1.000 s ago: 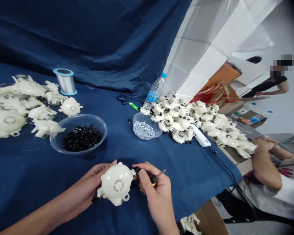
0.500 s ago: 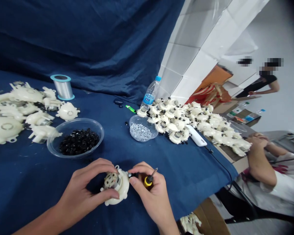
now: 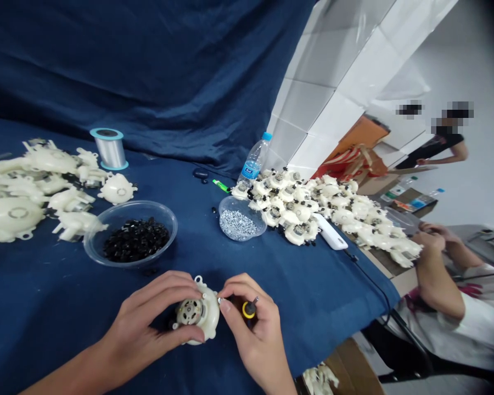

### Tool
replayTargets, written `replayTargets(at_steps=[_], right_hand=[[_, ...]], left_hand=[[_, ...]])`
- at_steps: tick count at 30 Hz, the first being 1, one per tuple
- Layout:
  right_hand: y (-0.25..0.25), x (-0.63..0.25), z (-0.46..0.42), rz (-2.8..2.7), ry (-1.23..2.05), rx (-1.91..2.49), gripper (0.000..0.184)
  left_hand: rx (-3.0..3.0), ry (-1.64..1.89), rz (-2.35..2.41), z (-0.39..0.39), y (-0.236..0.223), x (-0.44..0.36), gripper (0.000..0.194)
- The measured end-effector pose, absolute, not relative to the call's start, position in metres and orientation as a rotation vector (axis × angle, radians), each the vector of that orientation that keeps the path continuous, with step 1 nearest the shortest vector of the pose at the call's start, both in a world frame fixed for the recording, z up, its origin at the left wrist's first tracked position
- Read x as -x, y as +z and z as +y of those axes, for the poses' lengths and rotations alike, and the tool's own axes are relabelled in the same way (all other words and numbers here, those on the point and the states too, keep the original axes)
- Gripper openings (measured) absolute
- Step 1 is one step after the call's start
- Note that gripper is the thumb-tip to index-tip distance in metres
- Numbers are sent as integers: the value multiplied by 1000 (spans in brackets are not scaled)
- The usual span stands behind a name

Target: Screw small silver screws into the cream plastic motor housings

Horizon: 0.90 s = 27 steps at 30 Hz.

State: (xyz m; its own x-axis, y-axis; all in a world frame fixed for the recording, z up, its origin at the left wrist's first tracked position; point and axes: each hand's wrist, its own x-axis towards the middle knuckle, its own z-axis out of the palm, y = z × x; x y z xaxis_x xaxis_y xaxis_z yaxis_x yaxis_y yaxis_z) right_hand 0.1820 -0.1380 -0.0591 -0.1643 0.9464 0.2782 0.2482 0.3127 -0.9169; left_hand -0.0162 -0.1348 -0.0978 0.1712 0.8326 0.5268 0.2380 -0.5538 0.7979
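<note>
My left hand (image 3: 148, 312) is closed around a cream plastic housing (image 3: 211, 314), thumb and fingers on either side of the round metal motor (image 3: 190, 311) set in it. The motor's slotted end is turned up toward me. In my right hand (image 3: 257, 329) a small screwdriver (image 3: 249, 309) with a yellow and black handle is tucked among the curled fingers. My right thumb and forefinger pinch together at the housing's right edge, on a tiny silvery piece (image 3: 220, 300) too small to make out. The screwdriver's handle is mostly hidden by the hand.
Beyond my hands stand a clear bowl (image 3: 173, 230) of small black parts and a tub (image 3: 263, 226) of tiny silvery pieces. Cream housings (image 3: 16, 214) lie left, with more (image 3: 296, 203) piled right near a bottle (image 3: 251, 164). A wire spool (image 3: 112, 151) stands behind. A person (image 3: 440, 274) sits right.
The housing has turned slightly in my left hand, so the motor's end faces me more. The screwdriver has tilted in my right hand, its shaft now appearing shorter.
</note>
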Motion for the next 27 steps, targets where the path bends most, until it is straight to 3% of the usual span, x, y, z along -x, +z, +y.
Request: replayTargets(at_steps=[15,23,27], right_hand=[[-65,-194,-137,-1639,700,1131,15],[-67,-196,-140,-1682,620,1057,19],[-67,-197,-139,-1667,660,1071,21]], left_hand=[[-2189,1320,912,-134,-92,16,44],[-2345,1345,813,-131,-94,18,32],[-2318,1330,816,-128,-95,18,35]])
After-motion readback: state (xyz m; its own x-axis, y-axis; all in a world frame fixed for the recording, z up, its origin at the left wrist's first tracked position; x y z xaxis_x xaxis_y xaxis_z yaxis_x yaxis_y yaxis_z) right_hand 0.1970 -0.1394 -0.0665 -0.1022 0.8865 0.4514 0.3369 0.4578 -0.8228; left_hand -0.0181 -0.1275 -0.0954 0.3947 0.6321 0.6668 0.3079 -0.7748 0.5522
